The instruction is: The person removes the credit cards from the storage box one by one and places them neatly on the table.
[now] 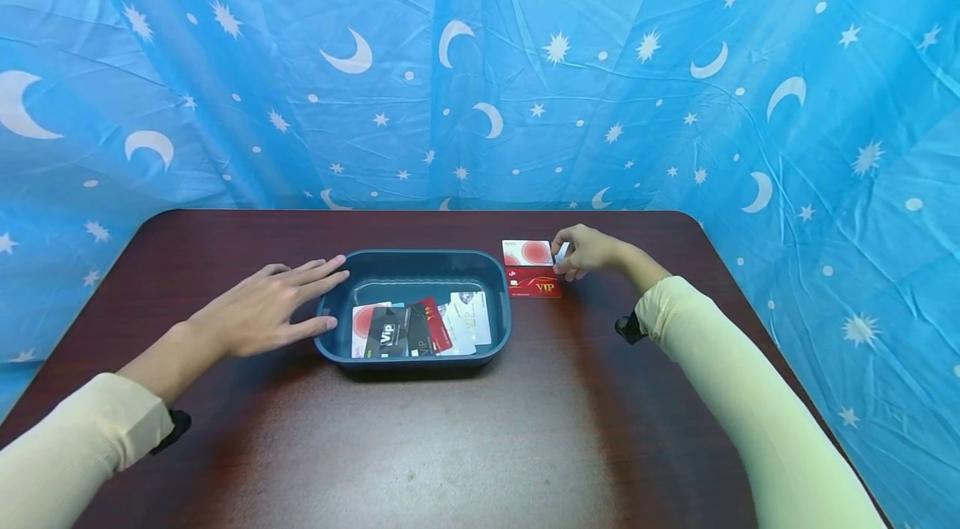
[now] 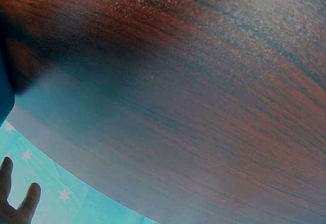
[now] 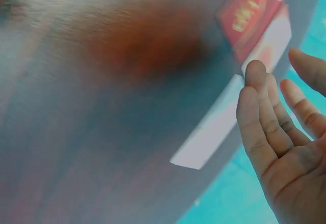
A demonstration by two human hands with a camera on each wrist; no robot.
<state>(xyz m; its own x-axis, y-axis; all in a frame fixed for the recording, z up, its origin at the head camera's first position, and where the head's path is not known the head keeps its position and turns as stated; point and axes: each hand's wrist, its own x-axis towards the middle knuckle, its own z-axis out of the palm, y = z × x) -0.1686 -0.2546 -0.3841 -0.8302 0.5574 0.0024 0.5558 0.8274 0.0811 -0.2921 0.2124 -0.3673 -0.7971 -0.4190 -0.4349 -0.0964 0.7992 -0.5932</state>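
In the head view, my left hand (image 1: 262, 308) spreads over the left end of a dark blue tray (image 1: 420, 256), fingers and thumb reaching across its rim. A few of its fingers show at the lower-left corner of the left wrist view. My right hand (image 1: 588, 252) is right of the tray, at a white card (image 3: 214, 127) on the table. Its loosely bent fingers overlap that card's end in the right wrist view. Beside it lie a white card with a red circle (image 1: 527, 252) and a red VIP card (image 1: 534, 282).
Several cards overlap along the near side of the tray's floor, among them a black Vip card (image 1: 387, 332), a red card (image 1: 437, 325) and a white card (image 1: 471, 317). A blue curtain (image 1: 480, 96) with stars and moons hangs behind the dark wooden table (image 1: 450, 446).
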